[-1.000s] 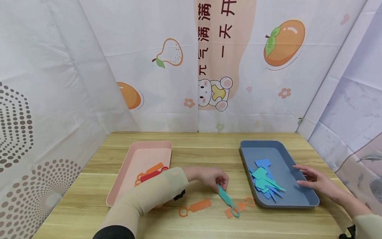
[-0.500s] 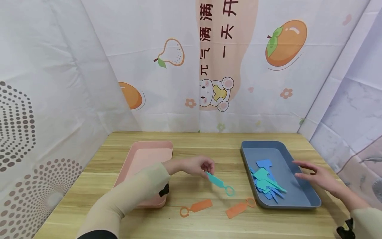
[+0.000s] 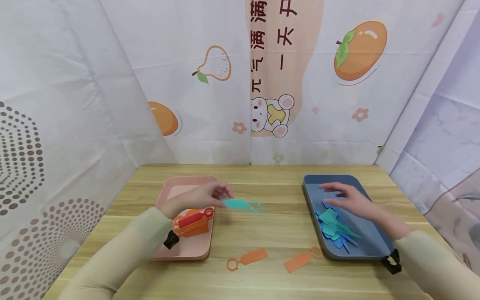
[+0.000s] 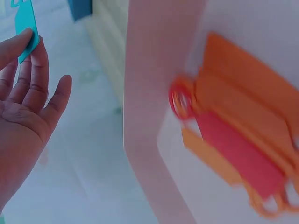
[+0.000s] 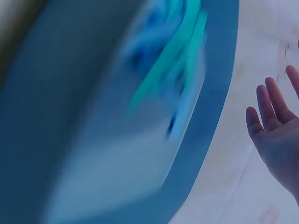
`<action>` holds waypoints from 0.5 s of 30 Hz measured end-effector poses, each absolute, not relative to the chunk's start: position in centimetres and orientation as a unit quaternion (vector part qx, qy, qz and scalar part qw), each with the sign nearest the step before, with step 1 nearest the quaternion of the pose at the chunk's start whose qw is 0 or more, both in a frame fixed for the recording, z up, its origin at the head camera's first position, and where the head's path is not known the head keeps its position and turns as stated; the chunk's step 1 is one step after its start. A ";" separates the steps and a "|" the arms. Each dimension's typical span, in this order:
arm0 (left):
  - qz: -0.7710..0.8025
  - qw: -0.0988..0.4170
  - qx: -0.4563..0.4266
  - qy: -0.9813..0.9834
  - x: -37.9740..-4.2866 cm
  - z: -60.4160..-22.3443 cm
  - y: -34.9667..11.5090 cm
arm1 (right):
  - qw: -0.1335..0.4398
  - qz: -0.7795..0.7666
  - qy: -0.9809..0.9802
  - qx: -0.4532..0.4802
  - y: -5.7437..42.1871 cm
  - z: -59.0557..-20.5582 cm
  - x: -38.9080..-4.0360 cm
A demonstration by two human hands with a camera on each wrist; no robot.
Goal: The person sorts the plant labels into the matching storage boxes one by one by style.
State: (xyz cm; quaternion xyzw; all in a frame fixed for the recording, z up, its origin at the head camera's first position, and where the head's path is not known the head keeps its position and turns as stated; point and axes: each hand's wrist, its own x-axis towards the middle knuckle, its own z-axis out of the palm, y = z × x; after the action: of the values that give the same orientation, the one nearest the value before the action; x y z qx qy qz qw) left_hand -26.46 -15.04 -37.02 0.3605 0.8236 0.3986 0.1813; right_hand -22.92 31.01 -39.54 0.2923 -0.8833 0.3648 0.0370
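Observation:
My left hand (image 3: 200, 196) pinches a flat teal plastic tag with a ring end (image 3: 236, 204) above the right edge of the pink tray (image 3: 189, 248). In the left wrist view, thumb and fingers hold the end of the teal tag (image 4: 27, 28). A red tag (image 3: 190, 219) lies on several orange tags (image 3: 198, 228) inside that tray. My right hand (image 3: 352, 201) hovers over the blue-grey tray (image 3: 371, 233), its fingers extended and holding nothing. Beneath it lies a pile of green and blue spike-shaped plant labels (image 3: 331, 223).
Two orange ring-ended tags lie on the wooden table between the trays, one orange tag on the left (image 3: 254, 256) and one orange tag on the right (image 3: 300, 262). A printed white curtain (image 3: 225, 146) hangs behind the table.
My left hand has lifted the teal tag off the table and carried it left to the pink tray. The right hand has moved left from the blue-grey tray's right edge to over the tray.

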 end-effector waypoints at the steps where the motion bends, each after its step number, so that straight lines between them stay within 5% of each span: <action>1: 0.399 0.172 0.359 0.826 -26.4 -36.9 -15.8 | 0.024 0.373 -0.876 0.305 29.8 -39.5 -23.2; 15: 0.386 0.105 0.308 0.863 -26.0 -37.2 -25.5 | -0.146 0.400 -0.824 0.375 15.1 -39.1 -25.0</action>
State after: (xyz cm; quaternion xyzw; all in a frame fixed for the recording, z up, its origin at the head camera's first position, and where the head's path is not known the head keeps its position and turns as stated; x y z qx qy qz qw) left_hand -26.00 -25.54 -37.20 0.3078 0.8632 0.3860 0.1054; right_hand -25.04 15.13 -39.13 0.3747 -0.8236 0.3999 -0.1464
